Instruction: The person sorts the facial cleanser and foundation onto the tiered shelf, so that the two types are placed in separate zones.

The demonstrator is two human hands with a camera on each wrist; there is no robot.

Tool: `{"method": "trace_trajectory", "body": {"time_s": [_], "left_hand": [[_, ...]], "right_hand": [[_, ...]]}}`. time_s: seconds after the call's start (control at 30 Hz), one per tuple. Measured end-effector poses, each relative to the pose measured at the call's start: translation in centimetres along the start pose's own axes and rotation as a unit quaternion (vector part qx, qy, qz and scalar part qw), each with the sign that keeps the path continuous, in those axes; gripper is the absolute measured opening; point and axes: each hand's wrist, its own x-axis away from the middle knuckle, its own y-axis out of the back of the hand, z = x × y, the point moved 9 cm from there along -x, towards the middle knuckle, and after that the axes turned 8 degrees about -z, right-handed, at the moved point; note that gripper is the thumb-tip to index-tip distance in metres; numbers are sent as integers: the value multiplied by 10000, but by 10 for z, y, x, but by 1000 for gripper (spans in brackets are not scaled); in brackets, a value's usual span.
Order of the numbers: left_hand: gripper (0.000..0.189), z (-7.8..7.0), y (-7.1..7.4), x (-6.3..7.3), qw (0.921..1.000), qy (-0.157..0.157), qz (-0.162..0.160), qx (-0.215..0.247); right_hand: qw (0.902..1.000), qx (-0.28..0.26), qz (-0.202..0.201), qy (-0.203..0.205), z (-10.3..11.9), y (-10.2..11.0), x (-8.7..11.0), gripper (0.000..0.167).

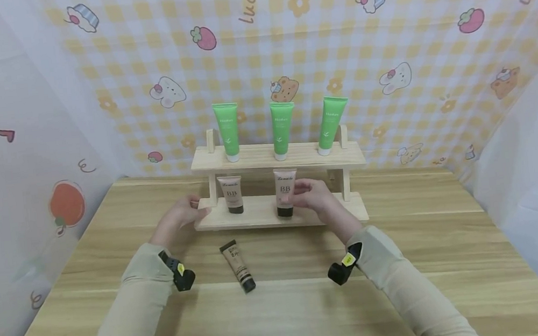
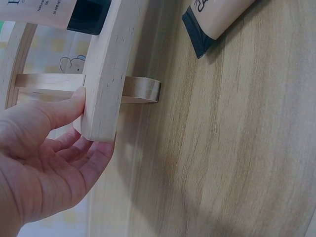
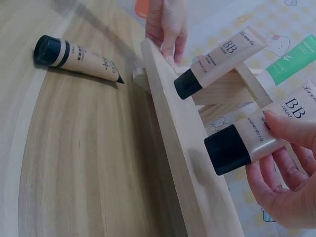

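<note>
My right hand (image 1: 314, 196) holds a pink BB cream tube (image 1: 284, 191) upright by its side, thumb in front and fingers behind. Its black cap is right at the lower board of a two-tier wooden shelf (image 1: 259, 220). With the left hand (image 2: 49, 158) I grip the left end of that board, thumb on top and fingers underneath. A second pink BB tube (image 1: 231, 193) stands cap down on the lower tier, near the left hand. On the table in front lies a beige tube (image 1: 237, 265) with a black cap.
Three green tubes (image 1: 229, 131) stand cap down along the upper tier (image 1: 258, 158), the right one tilted. Behind the shelf hangs a yellow checked cloth (image 1: 305, 40). White cloth (image 1: 2, 177) hangs at the left side. The wooden table (image 1: 433, 260) extends around the shelf.
</note>
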Motion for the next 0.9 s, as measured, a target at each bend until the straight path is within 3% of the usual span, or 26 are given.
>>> {"method": "trace_trajectory", "body": {"time_s": [0.27,0.9], "left_hand": [[62,-1,0,2,10000,0,24,21],[62,-2,-1,2,9999,-3,102,97]], "right_hand": [[9999,81,-55,37,-1,1,-3,49],[9992,-342,-180,57,-9,0,-13,52]]}}
